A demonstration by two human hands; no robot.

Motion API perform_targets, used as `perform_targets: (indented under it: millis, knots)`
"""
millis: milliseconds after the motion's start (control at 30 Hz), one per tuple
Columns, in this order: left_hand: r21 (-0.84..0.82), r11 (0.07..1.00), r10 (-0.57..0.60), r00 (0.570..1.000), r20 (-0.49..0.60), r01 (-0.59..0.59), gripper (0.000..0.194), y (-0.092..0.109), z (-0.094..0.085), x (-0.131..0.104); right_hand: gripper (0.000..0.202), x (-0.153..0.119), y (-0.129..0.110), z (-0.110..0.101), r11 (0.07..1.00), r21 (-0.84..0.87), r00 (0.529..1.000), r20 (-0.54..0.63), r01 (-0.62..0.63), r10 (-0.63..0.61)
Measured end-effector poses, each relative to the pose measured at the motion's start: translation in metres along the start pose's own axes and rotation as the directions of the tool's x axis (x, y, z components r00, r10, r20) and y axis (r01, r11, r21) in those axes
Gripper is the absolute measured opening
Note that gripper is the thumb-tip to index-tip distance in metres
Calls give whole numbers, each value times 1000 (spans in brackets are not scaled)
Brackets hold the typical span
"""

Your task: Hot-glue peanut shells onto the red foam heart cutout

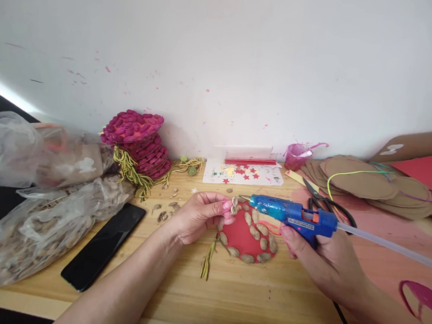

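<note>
The step in hand appears to be putting hot glue on a small tan peanut-shell piece (pixel 234 205); the left hand (pixel 195 219) pinches it between thumb and fingertips, while the right hand (pixel 326 262) is wrapped round the handle of a translucent-and-solid blue plastic glue gun (pixel 295 214), its thin metal nozzle (pixel 244 198) beside the shell; whether they touch, I cannot tell. A careful move from here calls for a steady nozzle, kept off the bare fingertips. Below the hands, a flat, smooth red disc (pixel 236 235) lies on the pale wood-grained table (pixel 187 297); rough, pitted, oval peanut shells (pixel 247 258) line much of its edge, with more across its face, and a limp olive-yellow yarn tassel (pixel 208 261) hangs off its left side. A cloudy, stiff glue stick (pixel 387 244) juts from the gun's rear; at the back left stand knobbly magenta stacked pieces (pixel 137 128), at the right flat brown cardboard discs (pixel 356 175).
</note>
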State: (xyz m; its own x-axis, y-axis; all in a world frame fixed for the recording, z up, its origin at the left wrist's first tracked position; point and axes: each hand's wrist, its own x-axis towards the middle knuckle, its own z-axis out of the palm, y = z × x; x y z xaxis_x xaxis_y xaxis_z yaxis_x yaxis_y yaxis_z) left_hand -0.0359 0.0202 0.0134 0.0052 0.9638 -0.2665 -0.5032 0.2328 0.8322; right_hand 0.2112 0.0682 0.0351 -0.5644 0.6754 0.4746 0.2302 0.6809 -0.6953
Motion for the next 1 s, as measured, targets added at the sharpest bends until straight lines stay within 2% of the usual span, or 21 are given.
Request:
perform_targets:
  millis: [300, 767, 1000]
  knots:
    - [-12, 999, 44, 999, 30, -44, 28, 3, 0, 1, 19, -4, 1, 1, 990, 60, 991, 46, 124, -127]
    - [-39, 998, 42, 999, 27, -40, 29, 3, 2, -1, 17, -5, 1, 1, 992, 42, 989, 80, 120, -123]
    - [-46, 998, 45, 998, 33, -43, 28, 3, 3, -2, 23, -5, 2, 1, 994, 30, 991, 76, 105, -107]
